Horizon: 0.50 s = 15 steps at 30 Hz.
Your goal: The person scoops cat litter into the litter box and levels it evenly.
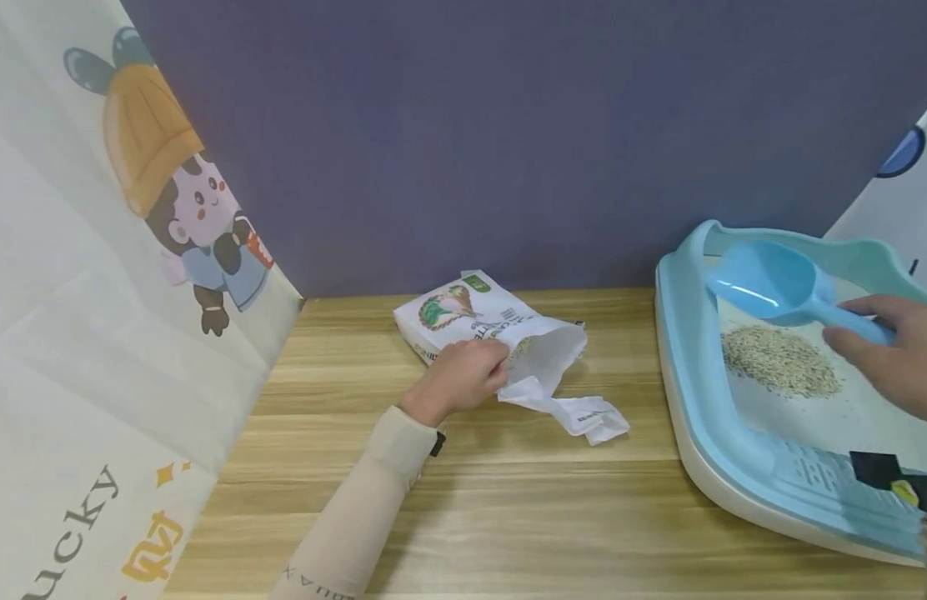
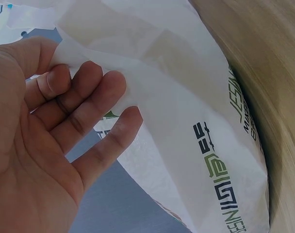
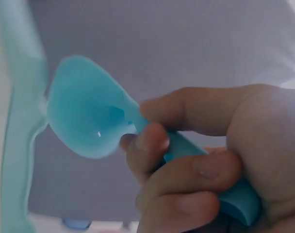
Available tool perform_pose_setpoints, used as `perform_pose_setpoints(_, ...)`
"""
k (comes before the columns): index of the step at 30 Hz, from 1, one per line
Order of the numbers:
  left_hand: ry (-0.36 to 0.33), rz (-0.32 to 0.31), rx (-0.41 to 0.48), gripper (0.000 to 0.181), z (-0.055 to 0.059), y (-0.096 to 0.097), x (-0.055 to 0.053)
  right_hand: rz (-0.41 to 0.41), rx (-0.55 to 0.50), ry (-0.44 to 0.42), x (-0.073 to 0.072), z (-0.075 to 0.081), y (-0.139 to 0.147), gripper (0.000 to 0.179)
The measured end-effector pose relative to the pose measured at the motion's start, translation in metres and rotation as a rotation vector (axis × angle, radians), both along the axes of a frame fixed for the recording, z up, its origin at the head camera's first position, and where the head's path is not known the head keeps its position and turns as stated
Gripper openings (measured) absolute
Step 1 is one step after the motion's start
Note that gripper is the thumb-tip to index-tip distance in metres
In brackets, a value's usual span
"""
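Observation:
My left hand (image 1: pixel 463 375) pinches the open mouth of a white paper litter bag (image 1: pixel 501 312), which lies on its side with pale granules just inside. In the left wrist view, thumb and curled fingertips (image 2: pixel 60 80) hold the edge of the bag (image 2: pixel 162 97). My right hand (image 1: pixel 899 346) grips the handle of a light blue scoop (image 1: pixel 767 279). The scoop is above the left part of a litter box (image 1: pixel 707 400). Fingers wrap the handle in the right wrist view, and the bowl of the scoop (image 3: pixel 87 111) looks bare inside. Below it, a heap of litter (image 1: pixel 782 362) lies on the box floor.
A torn white strip (image 1: pixel 583 414) hangs from the bag's mouth onto the wooden table (image 1: pixel 508 508). A dark blue-grey panel (image 1: pixel 471 142) stands behind, and a white printed sheet (image 1: pixel 81 275) borders the left side. The box takes up the right side, with a raised rim.

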<state>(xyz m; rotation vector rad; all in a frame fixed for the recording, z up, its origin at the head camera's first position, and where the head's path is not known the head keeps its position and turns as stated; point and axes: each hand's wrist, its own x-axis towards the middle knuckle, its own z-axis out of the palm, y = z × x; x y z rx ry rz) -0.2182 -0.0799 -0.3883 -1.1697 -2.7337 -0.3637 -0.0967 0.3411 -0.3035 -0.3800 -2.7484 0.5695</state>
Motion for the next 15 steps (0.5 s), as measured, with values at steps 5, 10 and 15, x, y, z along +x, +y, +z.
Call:
perform_pose_setpoints(5,-0.01,-0.001,-0.001,0.022,-0.002,0.001,-0.002,0.198,0.144,-0.046,0.013,0.009,-0.043,0.047)
perform_pose_setpoints(10,-0.006,0.005,-0.002,0.023,-0.002,0.001,-0.002,0.386,0.209,-0.067,0.018,0.012,-0.082,0.038)
perform_pose_setpoints(15,-0.008,0.002,0.005,0.023,0.0,0.001,0.0,0.502,0.189,-0.111,0.013,0.008,-0.122,0.03)
